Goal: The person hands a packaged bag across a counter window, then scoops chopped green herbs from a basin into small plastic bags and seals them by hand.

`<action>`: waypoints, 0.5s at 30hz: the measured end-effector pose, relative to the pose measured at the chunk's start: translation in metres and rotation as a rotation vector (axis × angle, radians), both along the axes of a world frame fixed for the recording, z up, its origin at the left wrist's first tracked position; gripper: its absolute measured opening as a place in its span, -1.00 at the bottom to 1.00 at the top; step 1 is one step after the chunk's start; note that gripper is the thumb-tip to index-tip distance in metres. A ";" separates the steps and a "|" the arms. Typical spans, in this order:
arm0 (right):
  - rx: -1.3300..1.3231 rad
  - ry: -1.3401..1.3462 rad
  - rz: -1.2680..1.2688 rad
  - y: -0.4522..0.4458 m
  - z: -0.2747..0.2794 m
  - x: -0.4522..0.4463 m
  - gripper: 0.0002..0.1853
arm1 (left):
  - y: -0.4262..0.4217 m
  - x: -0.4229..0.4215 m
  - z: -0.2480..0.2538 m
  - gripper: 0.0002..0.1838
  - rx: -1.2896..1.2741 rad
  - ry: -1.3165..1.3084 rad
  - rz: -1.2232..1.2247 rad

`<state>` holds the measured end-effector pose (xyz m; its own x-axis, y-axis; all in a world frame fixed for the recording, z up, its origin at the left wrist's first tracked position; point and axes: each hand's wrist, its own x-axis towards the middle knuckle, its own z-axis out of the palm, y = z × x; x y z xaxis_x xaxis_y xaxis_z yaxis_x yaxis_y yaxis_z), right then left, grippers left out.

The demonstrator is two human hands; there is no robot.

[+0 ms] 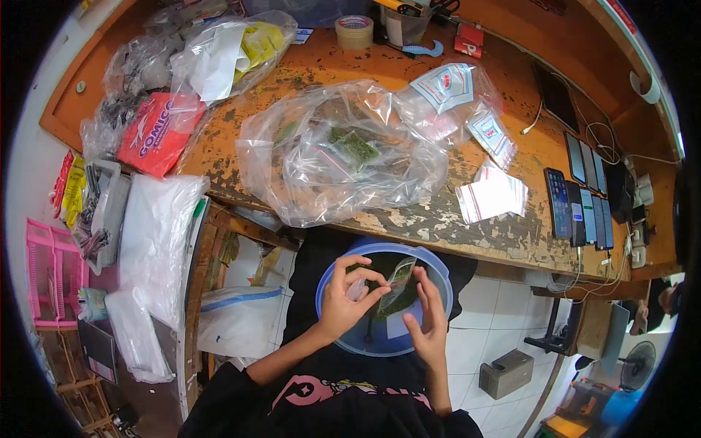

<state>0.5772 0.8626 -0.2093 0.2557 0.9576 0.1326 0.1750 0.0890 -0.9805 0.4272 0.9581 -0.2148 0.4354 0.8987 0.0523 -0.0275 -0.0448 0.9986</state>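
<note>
My left hand (352,298) pinches the edge of a small clear zip bag (401,280) with green flakes inside, tilted over a blue plastic tub (382,353). Beside the bag is my right hand (429,312), its thumb and fingers apart; the fingertips are close to the bag's right edge, and whether they touch is unclear. The tub sits at my lap and holds more green flakes (380,257), a dark handle (369,332) and a whitish flat piece (398,325). Part of the tub's inside is hidden by my hands.
On the worn wooden table (394,223) lies a large clear plastic bag (314,186) holding filled green packets (354,148). Flat zip bags (496,193), packaged bags (445,87), tape (354,33) and several phones (558,204) lie around it. Plastic sheets (157,248) are at left.
</note>
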 end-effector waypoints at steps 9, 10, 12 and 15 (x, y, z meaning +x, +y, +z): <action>-0.001 0.170 -0.084 0.007 0.004 -0.008 -0.20 | 0.003 -0.007 0.005 -0.48 0.063 0.022 -0.030; 0.000 0.169 -0.081 0.007 0.004 -0.009 -0.20 | 0.003 -0.007 0.003 -0.48 0.065 0.020 -0.027; 0.037 0.220 0.000 0.006 0.004 -0.012 -0.22 | 0.003 -0.009 -0.004 -0.47 0.084 0.046 -0.019; 0.026 0.209 -0.117 0.007 0.004 -0.014 -0.41 | 0.004 -0.008 -0.006 -0.47 0.148 0.039 -0.014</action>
